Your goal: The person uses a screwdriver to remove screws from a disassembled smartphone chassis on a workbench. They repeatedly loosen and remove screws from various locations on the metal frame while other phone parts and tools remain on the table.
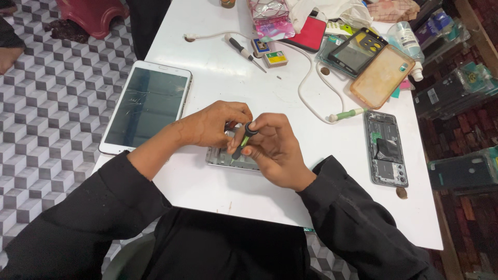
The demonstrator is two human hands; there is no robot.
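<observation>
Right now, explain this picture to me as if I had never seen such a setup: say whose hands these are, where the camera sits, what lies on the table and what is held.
There is one picture, taken by a camera worn on the person's head, looking down at their own two bare hands in black sleeves.

The right hand holds a small screwdriver with a green and black handle. The left hand steadies an opened silver device lying under both hands.

On the white table also lie a white tablet with a cracked screen, an opened phone showing its insides, a second screwdriver, a white cable and an orange phone case.
</observation>
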